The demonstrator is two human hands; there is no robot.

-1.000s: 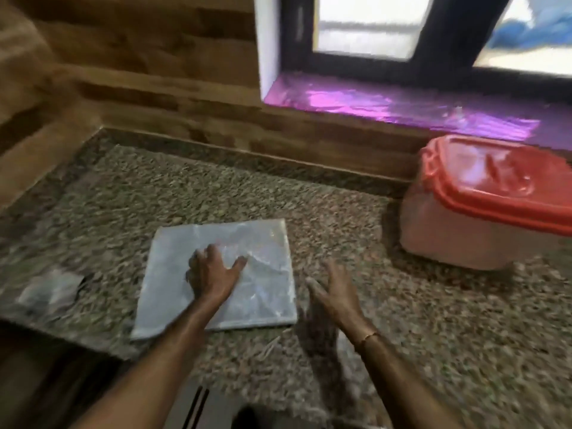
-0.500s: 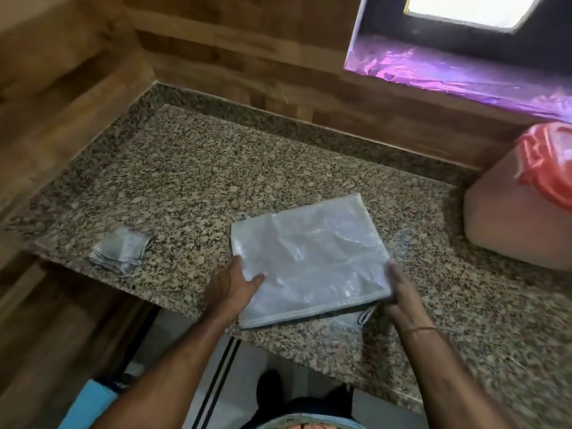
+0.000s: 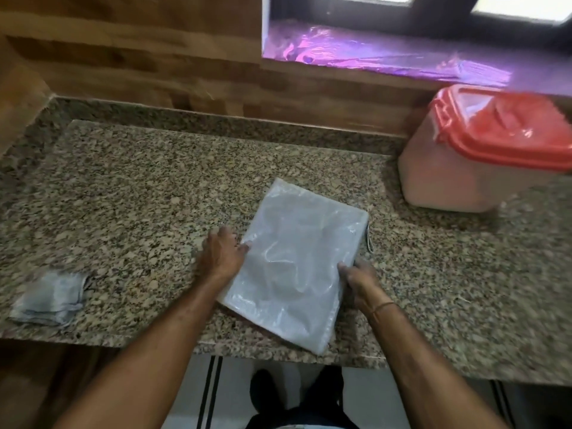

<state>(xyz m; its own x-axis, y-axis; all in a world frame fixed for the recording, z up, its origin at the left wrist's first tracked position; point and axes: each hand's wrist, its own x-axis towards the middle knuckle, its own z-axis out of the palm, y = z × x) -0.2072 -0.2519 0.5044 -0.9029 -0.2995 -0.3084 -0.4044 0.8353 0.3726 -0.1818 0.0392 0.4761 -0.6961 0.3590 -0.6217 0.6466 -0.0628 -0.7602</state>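
Observation:
A folded white plastic bag (image 3: 294, 261) lies flat and askew on the speckled granite counter (image 3: 139, 196), its near corner reaching the counter's front edge. My left hand (image 3: 221, 255) is at the bag's left edge, thumb on top of the plastic and fingers curled beside it. My right hand (image 3: 359, 280) grips the bag's right edge with the thumb laid over it. A short cord sticks out at the bag's right side.
A smaller folded grey-white bag (image 3: 49, 300) lies near the front left of the counter. At the back right stands a translucent tub with a red lid (image 3: 483, 162). Wood-panelled walls close the back and left. A purple-lined window sill (image 3: 387, 57) runs above.
The bag has turned from square-on to a slanted lie. My left hand stayed at its left edge; my right hand shifted from the near right corner to the right edge.

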